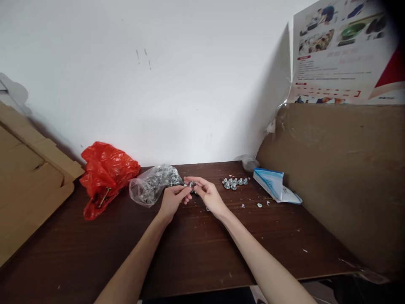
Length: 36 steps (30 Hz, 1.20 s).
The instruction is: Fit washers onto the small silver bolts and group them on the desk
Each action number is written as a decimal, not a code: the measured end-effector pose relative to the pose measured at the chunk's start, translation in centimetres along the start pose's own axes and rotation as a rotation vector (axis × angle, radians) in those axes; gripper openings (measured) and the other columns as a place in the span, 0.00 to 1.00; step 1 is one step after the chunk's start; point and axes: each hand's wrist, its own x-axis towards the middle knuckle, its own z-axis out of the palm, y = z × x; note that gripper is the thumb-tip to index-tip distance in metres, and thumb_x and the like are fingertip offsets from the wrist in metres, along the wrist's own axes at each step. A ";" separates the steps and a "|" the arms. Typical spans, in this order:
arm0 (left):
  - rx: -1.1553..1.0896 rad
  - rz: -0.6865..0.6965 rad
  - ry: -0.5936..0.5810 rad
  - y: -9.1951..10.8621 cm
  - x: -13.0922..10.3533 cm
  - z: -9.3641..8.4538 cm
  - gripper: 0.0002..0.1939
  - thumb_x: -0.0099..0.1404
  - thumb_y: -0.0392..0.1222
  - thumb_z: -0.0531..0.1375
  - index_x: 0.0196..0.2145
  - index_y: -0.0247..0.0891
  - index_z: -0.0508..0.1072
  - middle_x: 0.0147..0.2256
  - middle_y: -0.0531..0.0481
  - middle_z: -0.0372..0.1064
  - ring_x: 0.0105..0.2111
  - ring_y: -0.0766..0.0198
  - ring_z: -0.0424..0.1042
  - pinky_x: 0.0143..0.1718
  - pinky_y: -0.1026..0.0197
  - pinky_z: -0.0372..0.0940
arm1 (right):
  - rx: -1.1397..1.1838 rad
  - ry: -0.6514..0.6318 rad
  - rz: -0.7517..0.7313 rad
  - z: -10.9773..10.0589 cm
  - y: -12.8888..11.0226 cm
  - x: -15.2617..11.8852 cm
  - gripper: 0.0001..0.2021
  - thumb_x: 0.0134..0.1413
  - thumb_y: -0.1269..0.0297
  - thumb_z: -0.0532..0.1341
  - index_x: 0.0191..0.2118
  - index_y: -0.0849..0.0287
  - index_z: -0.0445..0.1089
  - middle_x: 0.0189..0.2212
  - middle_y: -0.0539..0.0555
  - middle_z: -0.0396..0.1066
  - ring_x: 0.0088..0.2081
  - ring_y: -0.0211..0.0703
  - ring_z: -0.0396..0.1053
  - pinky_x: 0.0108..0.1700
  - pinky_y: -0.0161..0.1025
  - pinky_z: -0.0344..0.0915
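Observation:
My left hand (172, 198) and my right hand (206, 193) meet above the dark wooden table (196, 249), fingertips together on a small metal fastener (191, 185). Both hands pinch it between thumb and fingers. Just left of my hands lies a clear plastic bag (152, 184) full of small metal parts. To the right of my hands sits a small cluster of several assembled metal fasteners (234, 182) on the table.
A crumpled red plastic bag (106, 173) lies at the back left. Flat cardboard (28, 185) leans at the left, a cardboard wall (341, 177) at the right. A blue-and-white paper packet (274, 183) lies near the cluster. Small white scraps dot the table.

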 end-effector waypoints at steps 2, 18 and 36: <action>0.005 0.007 -0.031 0.0 -0.1 0.1 0.16 0.52 0.50 0.65 0.24 0.31 0.75 0.20 0.50 0.70 0.19 0.71 0.63 0.21 0.68 0.59 | 0.014 -0.008 0.009 0.0 0.0 0.0 0.15 0.53 0.69 0.55 0.46 0.57 0.70 0.48 0.56 0.71 0.51 0.46 0.68 0.53 0.45 0.63; -0.189 -0.061 0.039 -0.4 0.1 0.0 0.16 0.49 0.47 0.68 0.30 0.30 0.77 0.25 0.47 0.74 0.23 0.69 0.69 0.27 0.65 0.65 | 0.056 -0.077 -0.061 0.2 -1.0 -0.2 0.14 0.54 0.67 0.57 0.47 0.54 0.70 0.50 0.55 0.70 0.54 0.48 0.64 0.56 0.49 0.60; -0.448 -0.116 0.018 0.0 0.3 0.0 0.18 0.44 0.40 0.71 0.33 0.30 0.75 0.29 0.44 0.76 0.28 0.67 0.73 0.34 0.64 0.68 | -0.083 0.219 -0.187 -0.3 -1.8 -0.4 0.06 0.48 0.64 0.65 0.32 0.57 0.69 0.31 0.51 0.69 0.31 0.38 0.66 0.37 0.38 0.66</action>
